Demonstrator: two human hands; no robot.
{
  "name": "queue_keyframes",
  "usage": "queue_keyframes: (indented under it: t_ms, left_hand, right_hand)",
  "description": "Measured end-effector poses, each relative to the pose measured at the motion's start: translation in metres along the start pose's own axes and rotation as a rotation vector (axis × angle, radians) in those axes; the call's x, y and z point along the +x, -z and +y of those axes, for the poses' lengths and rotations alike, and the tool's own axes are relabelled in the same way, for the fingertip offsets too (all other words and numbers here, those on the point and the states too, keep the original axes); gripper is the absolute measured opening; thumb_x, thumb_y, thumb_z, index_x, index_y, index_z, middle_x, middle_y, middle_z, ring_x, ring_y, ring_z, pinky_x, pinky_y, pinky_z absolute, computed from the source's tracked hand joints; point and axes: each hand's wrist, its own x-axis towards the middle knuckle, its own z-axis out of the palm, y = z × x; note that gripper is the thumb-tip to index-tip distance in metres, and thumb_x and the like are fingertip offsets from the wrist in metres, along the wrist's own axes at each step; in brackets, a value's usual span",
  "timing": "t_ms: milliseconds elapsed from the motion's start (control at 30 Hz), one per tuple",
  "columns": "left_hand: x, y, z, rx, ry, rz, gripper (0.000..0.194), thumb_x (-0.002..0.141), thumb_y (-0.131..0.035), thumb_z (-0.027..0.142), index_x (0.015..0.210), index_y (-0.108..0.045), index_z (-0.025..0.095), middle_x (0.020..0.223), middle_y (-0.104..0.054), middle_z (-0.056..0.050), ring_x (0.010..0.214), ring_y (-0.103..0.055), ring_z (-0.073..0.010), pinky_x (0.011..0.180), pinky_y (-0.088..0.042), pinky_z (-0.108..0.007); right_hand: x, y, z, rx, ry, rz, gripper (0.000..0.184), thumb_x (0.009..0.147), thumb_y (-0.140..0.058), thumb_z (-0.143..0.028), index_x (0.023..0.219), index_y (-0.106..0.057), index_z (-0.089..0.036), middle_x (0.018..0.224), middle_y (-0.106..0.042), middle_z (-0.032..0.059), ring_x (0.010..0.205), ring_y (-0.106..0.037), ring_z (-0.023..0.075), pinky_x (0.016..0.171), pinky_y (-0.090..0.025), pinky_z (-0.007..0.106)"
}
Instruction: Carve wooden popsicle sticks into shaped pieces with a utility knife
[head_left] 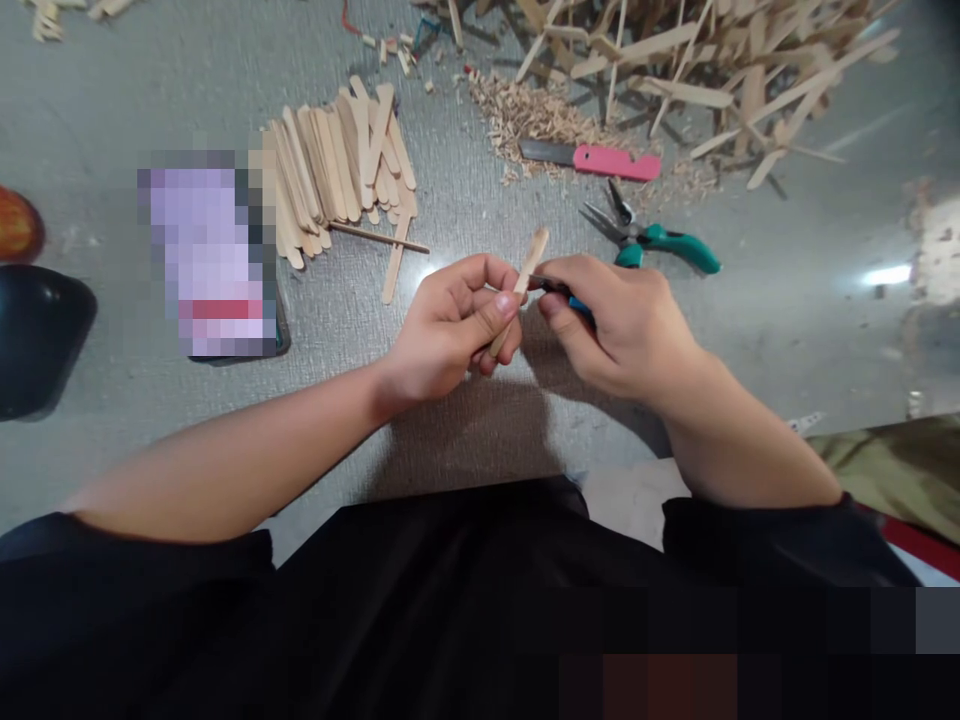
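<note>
My left hand (456, 325) is closed around a flat wooden craft stick (529, 262), thumb pressed along it, with the stick's upper end poking out above the fingers. My right hand (619, 322) is closed on a small tool with a blue handle (579, 305), and its dark tip touches the stick's side near the middle. Both hands meet low over the grey floor, just in front of my lap.
A pile of craft sticks (341, 170) lies on the floor at the left. Green-handled pliers (656, 240), a pink-handled cutter (600, 160) and wood shavings (529, 110) lie ahead. A structure of sticks (712, 60) stands at the back right. A black object (37, 335) sits far left.
</note>
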Motion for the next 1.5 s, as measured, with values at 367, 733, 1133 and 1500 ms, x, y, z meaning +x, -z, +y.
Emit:
queue_keyframes:
  t_ms: [367,733,1133,1500]
  left_hand:
    - [0.001,-0.002,0.005,0.087,0.110,-0.015,0.053,0.090,-0.094,0.063,0.084,-0.063,0.021,0.056,-0.066,0.002,0.040,-0.054,-0.0089,0.042,-0.041,-0.022]
    - [-0.004,-0.007,0.018,0.239,0.153,0.041,0.032,0.097,-0.086,0.026,0.076,-0.064,0.018,0.054,-0.065,0.000,0.042,-0.055,-0.0081,0.043,-0.041,-0.019]
    - [-0.004,-0.002,0.012,0.215,0.133,-0.050,0.032,0.097,-0.085,0.027,0.077,-0.062,0.020,0.053,-0.064,0.001,0.042,-0.052,-0.0085,0.044,-0.041,-0.020]
    - [-0.002,-0.002,0.010,0.153,0.109,-0.099,0.034,0.097,-0.089,0.043,0.085,-0.066,0.021,0.055,-0.064,0.003,0.043,-0.052,-0.0098,0.044,-0.041,-0.023]
  right_hand:
    - [0.001,0.005,-0.010,0.141,-0.085,-0.106,0.022,0.117,-0.049,-0.035,0.097,-0.051,-0.027,0.070,-0.054,-0.0008,0.056,-0.047,0.0187,0.059,-0.031,0.037]
    - [0.000,-0.003,-0.010,0.134,-0.144,-0.110,0.027,0.116,-0.053,-0.038,0.092,-0.050,-0.027,0.066,-0.050,-0.0015,0.055,-0.041,0.0182,0.060,-0.026,0.037]
    - [0.006,0.006,-0.008,0.417,-0.172,-0.192,0.039,0.119,-0.056,-0.045,0.085,-0.054,-0.026,0.065,-0.054,-0.0035,0.058,-0.049,0.0152,0.057,-0.036,0.034]
    - [0.007,0.015,0.001,0.920,-0.289,-0.401,0.045,0.120,-0.063,-0.047,0.080,-0.056,-0.026,0.053,-0.056,-0.0068,0.040,-0.049,0.0121,0.042,-0.036,0.030]
